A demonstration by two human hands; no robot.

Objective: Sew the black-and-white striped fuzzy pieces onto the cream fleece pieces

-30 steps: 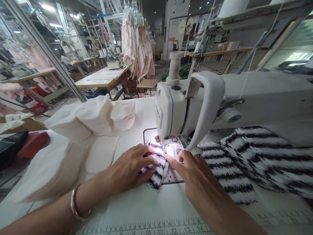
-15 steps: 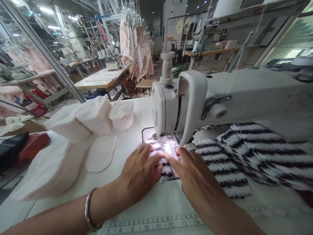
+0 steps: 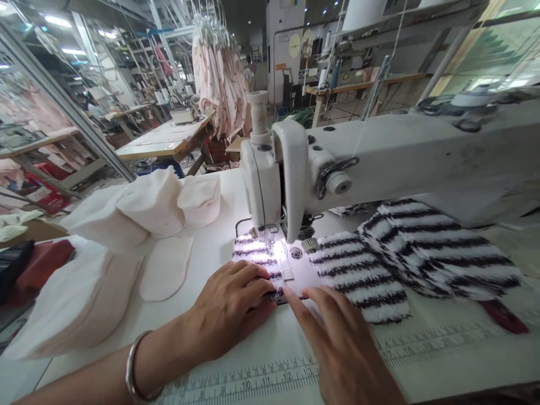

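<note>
A small black-and-white striped fuzzy fabric piece point(image 3: 253, 253) lies under the needle of a white sewing machine point(image 3: 379, 152), lit by the machine's lamp. My left hand point(image 3: 228, 306) lies flat on the near end of this piece, fingers spread, a metal bangle on the wrist. My right hand point(image 3: 337, 337) rests palm down on the table just right of it, fingertips at the needle plate point(image 3: 295, 270), holding nothing. More striped fuzzy pieces point(image 3: 405, 259) lie stacked under the machine arm to the right.
Stacks of cream fabric cutouts point(image 3: 156, 205) and one flat oval cutout point(image 3: 164, 267) sit at left. A ruler strip point(image 3: 253, 385) runs along the table's front edge. Pink garments point(image 3: 219, 79) hang behind, among other work tables.
The striped piece has fed farther back under the presser foot. My right hand has drawn back toward me off the fabric, and my view has shifted right.
</note>
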